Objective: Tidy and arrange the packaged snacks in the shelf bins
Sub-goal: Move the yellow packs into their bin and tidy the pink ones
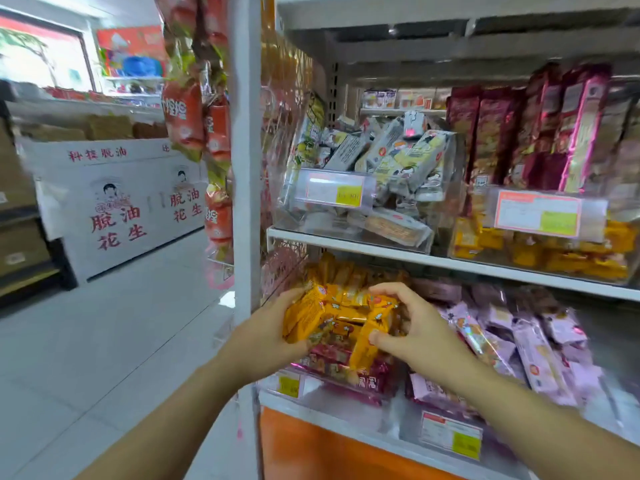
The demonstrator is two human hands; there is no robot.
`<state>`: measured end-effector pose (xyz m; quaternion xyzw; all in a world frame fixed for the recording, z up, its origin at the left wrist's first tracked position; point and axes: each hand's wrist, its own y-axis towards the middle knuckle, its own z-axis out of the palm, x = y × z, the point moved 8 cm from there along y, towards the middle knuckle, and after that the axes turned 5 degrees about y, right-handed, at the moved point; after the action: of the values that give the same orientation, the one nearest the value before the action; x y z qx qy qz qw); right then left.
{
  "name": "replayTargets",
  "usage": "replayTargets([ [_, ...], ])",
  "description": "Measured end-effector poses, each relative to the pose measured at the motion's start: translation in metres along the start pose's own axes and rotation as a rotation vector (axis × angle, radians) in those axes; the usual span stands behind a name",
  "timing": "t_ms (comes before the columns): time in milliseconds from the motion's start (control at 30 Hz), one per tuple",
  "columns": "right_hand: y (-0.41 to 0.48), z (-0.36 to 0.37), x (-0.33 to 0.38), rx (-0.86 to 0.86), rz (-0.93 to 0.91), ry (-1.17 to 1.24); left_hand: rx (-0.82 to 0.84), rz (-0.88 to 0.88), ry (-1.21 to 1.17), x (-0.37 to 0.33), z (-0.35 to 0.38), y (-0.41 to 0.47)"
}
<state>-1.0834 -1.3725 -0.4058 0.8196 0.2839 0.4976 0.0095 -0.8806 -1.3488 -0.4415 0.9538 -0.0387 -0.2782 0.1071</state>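
At the far left, white cartons (pixel 114 209) with red lettering stand on the aisle floor, and strips of red snack bags (pixel 183 112) hang beside the white shelf post (pixel 246 168). Just right of the post, at the lower shelf, the left hand (pixel 266 330) has its fingers curled round the left end of a bunch of yellow packets (pixel 341 315). The bunch lies directly between the two hands; most packets have their long axis running roughly left to right, and a few are tilted. The right hand (pixel 412 330) pinches the right end of the bunch between thumb and bent fingers. Both hands are on it, neither nearer than the other. The bunch sits at the mouth of the clear bin (pixel 322 393) at the shelf's left end, on top of dark red packets (pixel 346 370). The coming move is probably to square the yellow packets and settle them into this bin. Further right, lilac packets (pixel 526 344) fill the neighbouring bin.
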Motion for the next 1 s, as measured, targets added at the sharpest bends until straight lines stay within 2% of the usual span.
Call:
replayTargets([
  [167, 0.013, 0.006, -0.024, -0.055, 0.084, -0.126, 0.103, 0.03, 0.212, 0.017, 0.024, 0.018],
  [300, 0.017, 0.023, -0.036, 0.034, 0.104, -0.33, 0.232, 0.117, 0.484, 0.023, 0.043, 0.025],
  [433, 0.019, 0.029, -0.043, 0.113, 0.138, -0.46, 0.339, 0.123, 0.55, 0.029, 0.051, 0.029],
  [533, 0.024, 0.027, -0.04, 0.118, 0.121, -0.504, 0.342, 0.141, 0.545, 0.03, 0.049, 0.033],
  [733, 0.027, 0.02, -0.031, 0.115, 0.084, -0.503, 0.335, 0.119, 0.392, 0.015, 0.04, 0.032],
  [1000, 0.014, -0.02, 0.029, 0.035, -0.037, -0.426, 0.103, 0.309, 0.281, -0.082, -0.017, 0.031],
])
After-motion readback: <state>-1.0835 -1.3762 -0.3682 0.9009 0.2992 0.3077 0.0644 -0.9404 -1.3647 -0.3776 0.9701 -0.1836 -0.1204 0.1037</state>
